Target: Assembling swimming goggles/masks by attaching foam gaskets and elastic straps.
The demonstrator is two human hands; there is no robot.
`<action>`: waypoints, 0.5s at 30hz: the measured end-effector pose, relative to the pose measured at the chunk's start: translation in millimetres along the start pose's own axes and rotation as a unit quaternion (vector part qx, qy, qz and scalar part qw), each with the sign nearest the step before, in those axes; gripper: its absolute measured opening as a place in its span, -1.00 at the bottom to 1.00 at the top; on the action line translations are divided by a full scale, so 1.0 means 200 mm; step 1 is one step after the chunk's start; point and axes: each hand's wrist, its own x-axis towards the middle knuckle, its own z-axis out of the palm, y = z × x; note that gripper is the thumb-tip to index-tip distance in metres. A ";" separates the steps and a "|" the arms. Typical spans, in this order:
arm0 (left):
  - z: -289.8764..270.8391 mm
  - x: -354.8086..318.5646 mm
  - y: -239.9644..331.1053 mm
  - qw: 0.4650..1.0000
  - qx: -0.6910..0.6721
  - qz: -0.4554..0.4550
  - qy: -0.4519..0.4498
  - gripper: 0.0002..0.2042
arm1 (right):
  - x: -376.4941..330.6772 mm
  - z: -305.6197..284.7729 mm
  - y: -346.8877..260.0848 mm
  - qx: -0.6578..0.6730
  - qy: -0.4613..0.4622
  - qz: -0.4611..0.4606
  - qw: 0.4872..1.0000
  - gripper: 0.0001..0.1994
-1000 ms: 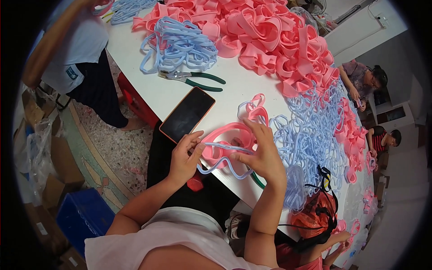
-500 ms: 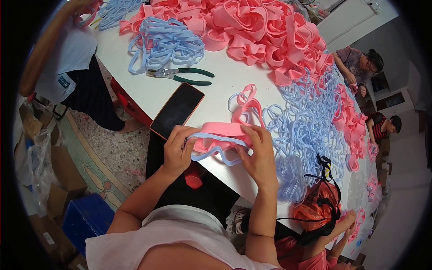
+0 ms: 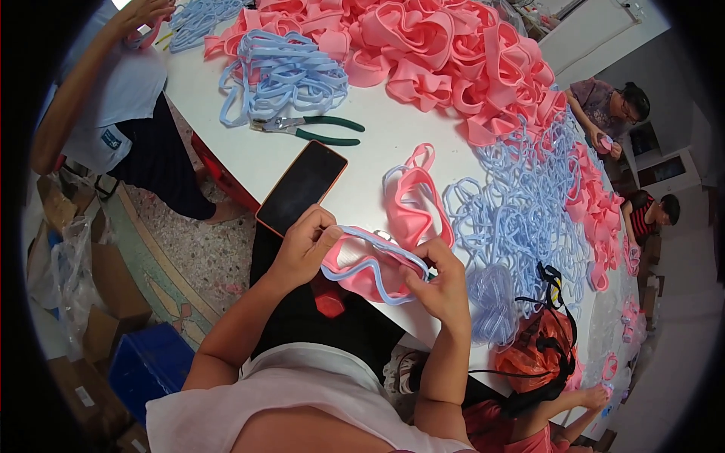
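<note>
A pink goggle-shaped piece with a light blue rim (image 3: 364,266) is stretched between my hands above the table's near edge. My left hand (image 3: 306,243) is closed on its left end, thumb on top. The right end is pinched in my right hand (image 3: 439,281), thumb and fingers around the rim. The rim's lower edge dips in a nose-bridge curve. Just beyond my right hand, a second pink goggle-shaped piece (image 3: 411,204) lies on the table, partly edged in light blue. A black-screened phone (image 3: 303,187) in an orange case lies beyond my left hand.
Green-handled pliers (image 3: 325,128) and a stack of light blue rims (image 3: 291,79) lie farther back. A big pink heap (image 3: 445,53) covers the far side; loose blue rims (image 3: 506,204) spread to the right. A red bag (image 3: 532,351) stands near right. Co-workers sit or stand around the table.
The held piece has tilted, its pink inner side now showing below the upper blue rim. My right hand has moved slightly down. The second piece behind it is more fully visible.
</note>
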 end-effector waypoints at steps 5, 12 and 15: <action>0.00 -0.01 0.00 0.990 0.069 -0.100 -0.074 -0.83 | -0.04 0.02 0.01 0.134 -0.005 0.037 0.990 -0.66; 0.04 0.02 0.03 0.991 -0.034 -0.117 -0.057 -0.83 | -0.06 -0.02 -0.03 0.145 -0.153 0.121 0.970 -0.51; 0.02 0.03 0.04 0.987 0.042 -0.122 -0.091 -0.77 | -0.09 -0.02 0.02 0.115 -0.088 0.051 0.988 -0.49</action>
